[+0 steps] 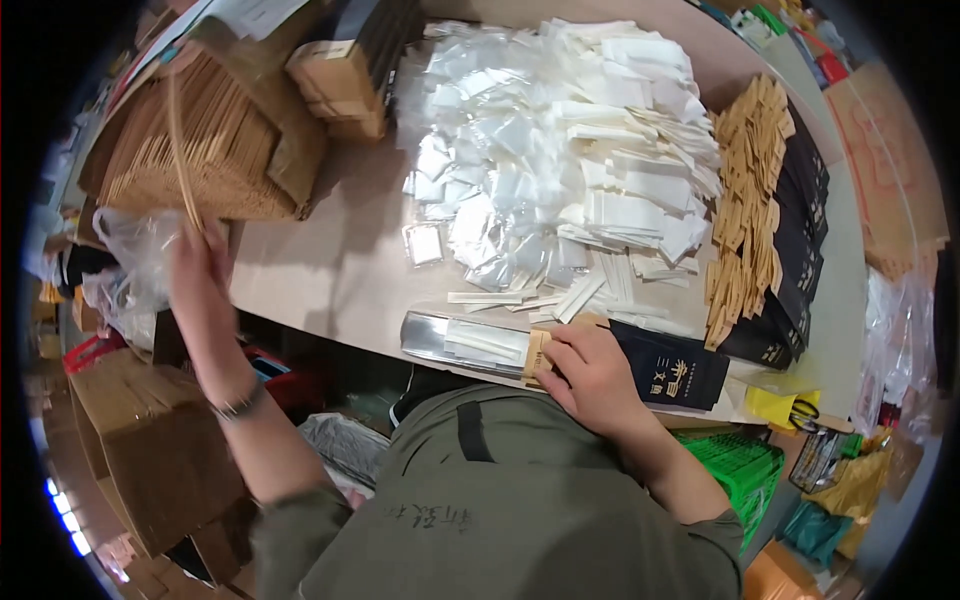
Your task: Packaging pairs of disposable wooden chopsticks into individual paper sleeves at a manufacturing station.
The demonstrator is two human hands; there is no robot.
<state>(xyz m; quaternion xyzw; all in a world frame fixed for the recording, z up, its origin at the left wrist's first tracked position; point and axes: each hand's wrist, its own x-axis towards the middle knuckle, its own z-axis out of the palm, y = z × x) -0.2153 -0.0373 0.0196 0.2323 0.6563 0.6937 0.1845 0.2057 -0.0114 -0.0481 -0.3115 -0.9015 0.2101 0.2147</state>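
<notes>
**Near-edge placement, slick surfaces: drop risk noted**

Grip, as I read it remotely: left hand [203, 262] narrowed around the lower end of a thin tan strip [178, 130], fingers blurred. Right hand [592, 372] curls over a kraft band [535, 353]; I cannot tell whether it pinches or only presses. The band sits between a dark pack [690, 368] and a silvery pouch [425, 338], all along the near edge of the table [350, 270]; the hand hides how they join.

Risks (my judgement): the pouch could slip off the edge if nudged toward the body, being glossy and so near it. The strip could crease or snag on the kraft stack [235, 150] if swung, being slender and slightly bowed. Loose white slips [490, 297] could get trapped beneath the pouch, lying just beyond it.

Materials: dark pack flat, rectangular, gold-printed; clear sachets [490, 130] crinkled, light-catching; white paper packets [640, 165] long, flat, overlapping; kraft stack finely ribbed.
</notes>
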